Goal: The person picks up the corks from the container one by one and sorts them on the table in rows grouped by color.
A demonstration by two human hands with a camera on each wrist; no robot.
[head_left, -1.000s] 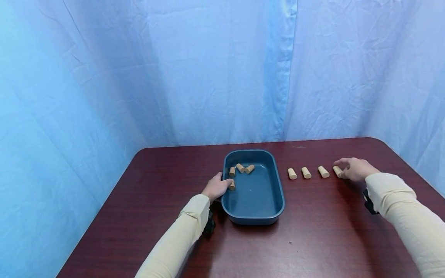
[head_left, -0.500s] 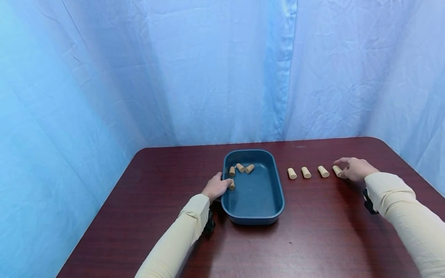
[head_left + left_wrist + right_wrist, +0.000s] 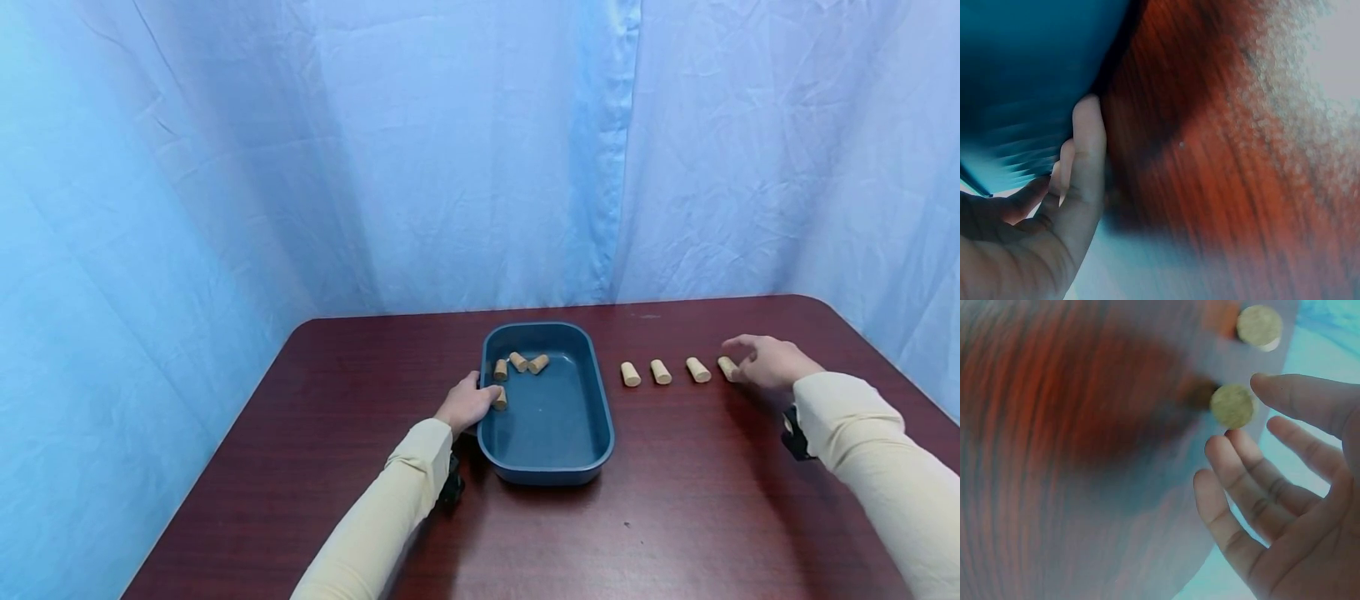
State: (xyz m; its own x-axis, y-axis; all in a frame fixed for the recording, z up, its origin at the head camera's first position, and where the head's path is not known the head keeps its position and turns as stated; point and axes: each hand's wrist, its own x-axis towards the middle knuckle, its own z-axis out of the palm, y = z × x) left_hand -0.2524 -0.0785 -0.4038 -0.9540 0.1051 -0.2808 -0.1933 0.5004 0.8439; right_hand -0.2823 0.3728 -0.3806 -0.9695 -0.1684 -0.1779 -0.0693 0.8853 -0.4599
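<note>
A dark blue tray [image 3: 551, 475] sits mid-table with several corks [image 3: 538, 364] lying in its left part. My left hand [image 3: 467, 404] grips the tray's left side, thumb over the rim; in the left wrist view its fingers [image 3: 1088, 134] press against the outer wall. On the table right of the tray, several pale corks lie in a row. At the rightmost cork [image 3: 727, 368], my right hand [image 3: 768, 364] hovers with thumb and fingers spread. In the right wrist view that cork [image 3: 1232, 405] shows between thumb and fingertips, with a gap around it.
Another cork [image 3: 698, 370] of the row lies just left of my right hand, also seen as a cork [image 3: 1259, 326] beyond the thumb. The dark red wooden table [image 3: 300, 467] ends at the back before a light blue curtain [image 3: 465, 167].
My right hand has shifted slightly right and away from the rightmost cork, uncovering a bit of its side. The left hand, tray and corks stay where they were.
</note>
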